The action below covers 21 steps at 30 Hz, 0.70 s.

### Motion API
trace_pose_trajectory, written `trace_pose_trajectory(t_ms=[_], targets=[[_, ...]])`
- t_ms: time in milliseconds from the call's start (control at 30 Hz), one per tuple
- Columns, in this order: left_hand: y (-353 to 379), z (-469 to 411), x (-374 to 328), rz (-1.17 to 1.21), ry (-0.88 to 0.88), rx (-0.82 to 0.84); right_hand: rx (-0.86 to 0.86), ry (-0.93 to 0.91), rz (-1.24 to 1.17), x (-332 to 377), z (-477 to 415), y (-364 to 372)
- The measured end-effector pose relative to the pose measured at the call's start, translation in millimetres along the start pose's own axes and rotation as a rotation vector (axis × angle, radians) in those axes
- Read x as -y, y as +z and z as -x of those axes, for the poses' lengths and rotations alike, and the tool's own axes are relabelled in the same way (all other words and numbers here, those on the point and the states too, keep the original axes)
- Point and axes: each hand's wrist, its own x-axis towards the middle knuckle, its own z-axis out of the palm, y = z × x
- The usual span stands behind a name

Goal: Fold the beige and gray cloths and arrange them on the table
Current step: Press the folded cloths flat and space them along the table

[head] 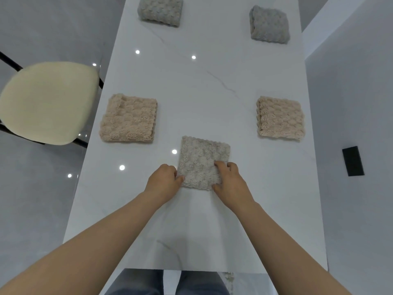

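We take the centre cloth [203, 158] as the reference item: a pale, nubbly cloth folded to a rough square and lying flat on the white marble table [202, 92], nearest the person. The left hand [163, 180] is at its near left corner, fingers curled tight against the left edge and the thumb tip pressed onto the corner, so the hand closes on the fabric there. The right hand [230, 182] is at its near right corner, fingers bent over the top face and the thumb against the near edge, pinching the corner. Beyond the centre cloth and to its left we find the left beige cloth [128, 118], folded; beyond and to its right, well apart, lies the right beige cloth [280, 118], also folded. Much farther beyond it sit the left gray cloth [160, 10] and the right gray cloth [269, 24], both folded. Left of the centre cloth, off the table, stands a cream-seated chair [46, 101].
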Motion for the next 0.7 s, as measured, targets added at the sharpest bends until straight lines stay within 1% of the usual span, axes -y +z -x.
trace_pose_trajectory(t_ms=[200, 433, 700], targets=[[4.5, 13.0, 3.4, -0.065, -0.002, 0.063, 0.007, -0.010, -0.021, -2.9, 12.0, 8.6], [21.5, 39.9, 15.0, -0.099, 0.034, 0.063, 0.027, 0.010, -0.040, -9.2, 46.8, 22.8], [40.9, 68.1, 22.8, -0.041, 0.003, 0.052, 0.027, -0.009, -0.041, -18.7, 78.5, 39.9]])
